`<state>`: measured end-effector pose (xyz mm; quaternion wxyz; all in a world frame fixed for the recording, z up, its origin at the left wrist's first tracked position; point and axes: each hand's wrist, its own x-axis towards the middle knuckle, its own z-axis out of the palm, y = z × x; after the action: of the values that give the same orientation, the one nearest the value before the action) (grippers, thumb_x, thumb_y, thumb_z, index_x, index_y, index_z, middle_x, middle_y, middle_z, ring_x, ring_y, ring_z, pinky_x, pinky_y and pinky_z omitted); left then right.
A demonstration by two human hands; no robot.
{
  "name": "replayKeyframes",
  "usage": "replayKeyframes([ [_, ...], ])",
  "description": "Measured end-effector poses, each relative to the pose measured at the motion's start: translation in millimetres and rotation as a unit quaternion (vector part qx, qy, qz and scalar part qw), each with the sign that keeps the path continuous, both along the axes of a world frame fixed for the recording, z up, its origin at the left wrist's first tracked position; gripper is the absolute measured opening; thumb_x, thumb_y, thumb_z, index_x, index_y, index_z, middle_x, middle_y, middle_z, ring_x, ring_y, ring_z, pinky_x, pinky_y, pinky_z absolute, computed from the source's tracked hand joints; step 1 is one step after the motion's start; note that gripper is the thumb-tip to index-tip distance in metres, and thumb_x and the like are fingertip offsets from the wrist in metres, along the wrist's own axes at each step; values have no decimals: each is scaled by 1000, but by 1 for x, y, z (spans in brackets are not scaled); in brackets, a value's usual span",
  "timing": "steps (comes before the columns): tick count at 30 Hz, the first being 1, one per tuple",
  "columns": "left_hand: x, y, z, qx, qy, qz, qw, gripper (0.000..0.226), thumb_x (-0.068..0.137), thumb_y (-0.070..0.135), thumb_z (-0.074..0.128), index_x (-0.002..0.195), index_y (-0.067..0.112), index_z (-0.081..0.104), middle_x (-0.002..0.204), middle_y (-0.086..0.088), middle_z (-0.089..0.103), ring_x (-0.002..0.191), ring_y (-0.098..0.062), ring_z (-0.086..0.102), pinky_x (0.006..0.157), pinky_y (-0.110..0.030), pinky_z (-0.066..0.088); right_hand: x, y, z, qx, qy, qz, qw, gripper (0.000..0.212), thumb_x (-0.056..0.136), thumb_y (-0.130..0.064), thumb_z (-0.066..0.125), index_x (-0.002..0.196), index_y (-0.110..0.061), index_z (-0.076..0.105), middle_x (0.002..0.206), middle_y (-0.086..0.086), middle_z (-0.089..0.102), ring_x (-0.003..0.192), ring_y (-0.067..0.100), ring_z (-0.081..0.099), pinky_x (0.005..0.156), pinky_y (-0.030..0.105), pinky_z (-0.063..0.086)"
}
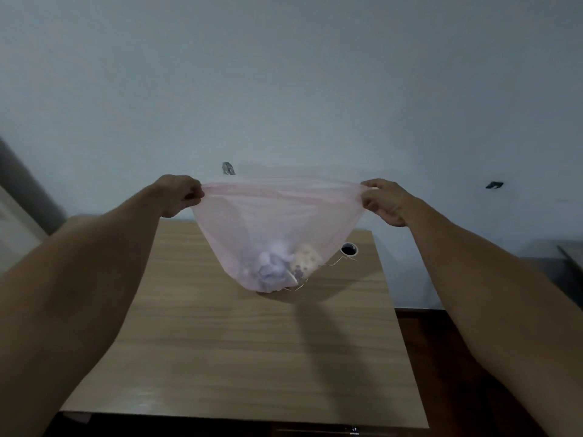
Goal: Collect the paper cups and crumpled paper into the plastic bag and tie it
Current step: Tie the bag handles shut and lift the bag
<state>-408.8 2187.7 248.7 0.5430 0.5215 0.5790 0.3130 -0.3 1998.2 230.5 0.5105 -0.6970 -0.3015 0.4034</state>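
A thin, see-through pink plastic bag [277,216] hangs above the wooden table [220,342], its mouth stretched wide between my hands. My left hand [179,195] pinches the left end of the rim. At the right end, my right hand [386,201] grips the rim with curled fingers. At the bag's bottom lie crumpled white paper [273,266] and a patterned paper cup [304,261], seen through the plastic. The bag's bottom hangs at or just above the tabletop; I cannot tell whether it touches.
A round cable hole [348,249] sits in the table's far right corner, just behind the bag. A pale wall stands close behind the table. Dark wooden floor [441,357] shows to the right of the table.
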Motion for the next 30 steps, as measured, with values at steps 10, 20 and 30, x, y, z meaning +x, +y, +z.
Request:
replayKeyframes([
  [10, -14, -4, -30, 102, 123, 21, 987, 13, 91, 5, 73, 97, -5, 67, 79, -21, 70, 55, -17, 71, 57, -30, 62, 6, -4, -30, 10, -139, 13, 990, 17, 90, -2, 74, 101, 8, 66, 84, 23, 69, 77, 29, 74, 83, 36, 62],
  [20, 5, -3, -49, 45, 117, 98, 987, 17, 93, 5, 58, 89, -9, 68, 76, -22, 69, 47, -21, 65, 60, -34, 62, -4, 6, -34, -76, -77, -116, 987, 21, 98, -14, 57, 85, 3, 57, 70, 19, 63, 49, 23, 63, 42, 27, 51],
  [30, 103, -75, -111, 523, 385, -270, 712, 61, 100, 49, 46, 151, 18, 38, 160, -5, 36, 152, -24, 22, 123, -49, 11, -18, 14, -47, -132, -48, -198, 970, 14, 91, 0, 43, 84, 0, 55, 69, 21, 64, 38, 22, 59, 38, 28, 49],
])
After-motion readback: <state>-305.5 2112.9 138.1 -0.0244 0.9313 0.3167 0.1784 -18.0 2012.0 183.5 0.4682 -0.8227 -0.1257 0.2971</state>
